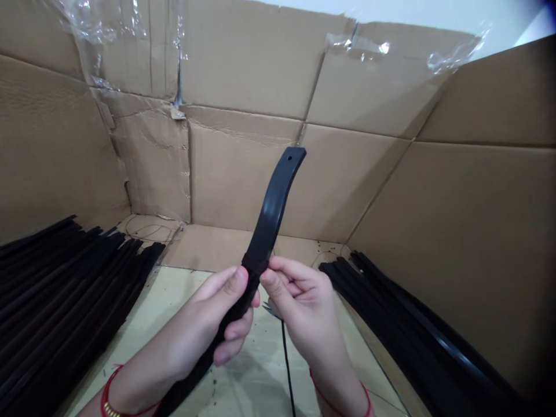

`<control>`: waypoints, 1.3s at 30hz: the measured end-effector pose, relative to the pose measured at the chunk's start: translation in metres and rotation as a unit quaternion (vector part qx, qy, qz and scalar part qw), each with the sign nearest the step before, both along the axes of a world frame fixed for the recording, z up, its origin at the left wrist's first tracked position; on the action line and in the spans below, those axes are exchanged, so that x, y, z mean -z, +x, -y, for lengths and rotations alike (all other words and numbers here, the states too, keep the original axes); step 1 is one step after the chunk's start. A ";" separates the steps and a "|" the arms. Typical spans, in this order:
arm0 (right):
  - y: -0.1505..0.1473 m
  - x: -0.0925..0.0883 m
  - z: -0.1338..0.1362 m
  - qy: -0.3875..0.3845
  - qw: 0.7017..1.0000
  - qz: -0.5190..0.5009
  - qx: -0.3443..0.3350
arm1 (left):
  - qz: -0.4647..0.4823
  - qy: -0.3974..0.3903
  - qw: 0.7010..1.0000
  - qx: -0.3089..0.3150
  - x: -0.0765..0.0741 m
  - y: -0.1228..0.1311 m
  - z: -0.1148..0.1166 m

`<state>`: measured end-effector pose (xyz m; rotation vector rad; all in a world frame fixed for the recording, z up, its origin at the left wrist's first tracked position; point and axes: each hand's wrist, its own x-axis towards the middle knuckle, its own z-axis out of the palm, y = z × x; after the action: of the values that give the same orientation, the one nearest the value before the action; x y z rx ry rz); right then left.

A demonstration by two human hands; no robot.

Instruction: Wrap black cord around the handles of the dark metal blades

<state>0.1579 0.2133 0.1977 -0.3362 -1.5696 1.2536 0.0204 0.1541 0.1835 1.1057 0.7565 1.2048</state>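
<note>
A long curved black plastic strip (273, 207) with a small hole near its top end stands up in the middle of the view. My left hand (217, 315) is wrapped round its lower part, thumb on the front. My right hand (299, 304) pinches the strip's edge just above, at a darker band wrapped round it. A thin black wire (286, 362) hangs down below my right hand.
A heap of black strips (56, 289) lies at the left, another pile (417, 336) at the right. Taped cardboard walls (243, 121) enclose the workspace on three sides. A pale wooden tabletop (260, 370) lies below my hands.
</note>
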 end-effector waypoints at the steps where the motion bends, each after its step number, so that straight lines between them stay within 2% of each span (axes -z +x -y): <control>1: 0.001 0.000 0.000 -0.007 0.999 0.009 -0.040 | 0.018 -0.026 0.999 0.030 0.001 -0.003 0.000; 4: 0.002 0.002 0.000 -0.029 0.992 0.030 -0.119 | 0.079 -0.069 0.978 0.180 0.004 -0.010 -0.004; 6: 0.002 0.002 0.001 -0.047 0.993 0.026 -0.102 | 0.103 -0.055 0.963 0.242 0.006 -0.011 -0.007; 7: 0.001 0.002 0.002 -0.054 0.996 0.022 -0.075 | 0.090 -0.039 0.967 0.235 0.006 -0.009 -0.008; 8: -0.001 0.003 0.002 -0.059 0.997 0.017 -0.038 | 0.052 -0.019 0.979 0.198 0.006 -0.007 -0.009; 10: -0.005 0.003 0.002 -0.069 0.997 0.011 0.030 | -0.075 0.038 0.996 0.042 0.006 0.000 -0.008; 12: -0.008 0.005 0.002 -0.072 0.994 0.009 0.077 | -0.206 0.109 0.964 -0.126 0.006 0.008 -0.008; 13: -0.010 0.005 0.002 -0.071 0.993 0.009 0.091 | -0.245 0.136 0.943 -0.181 0.007 0.011 -0.007; 14: -0.011 0.006 0.003 -0.067 0.993 0.009 0.096 | -0.263 0.153 0.930 -0.206 0.007 0.013 -0.007; 15: -0.012 0.006 0.004 -0.063 0.993 0.009 0.098 | -0.260 0.158 0.929 -0.210 0.006 0.015 -0.007; 19: -0.012 0.005 0.008 -0.048 0.996 0.024 0.075 | -0.145 0.125 0.968 -0.163 0.004 0.016 -0.005; 24: -0.009 0.003 0.014 0.015 0.998 -0.006 0.061 | -0.046 0.107 0.985 -0.129 0.004 0.014 -0.005; 30: -0.009 0.008 0.015 0.053 0.992 -0.017 0.114 | 0.055 -0.011 0.997 -0.051 0.003 0.011 -0.011; 35: -0.011 0.009 0.018 0.057 0.991 -0.012 0.122 | 0.072 -0.046 0.996 -0.025 0.006 0.011 -0.014; 39: -0.013 0.006 0.023 0.058 0.991 -0.021 0.120 | 0.051 -0.015 0.998 -0.031 0.006 0.009 -0.010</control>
<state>0.1450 0.1907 0.1916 -0.4080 -1.5090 0.9737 0.0297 0.1641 0.1771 0.9942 0.7334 1.2886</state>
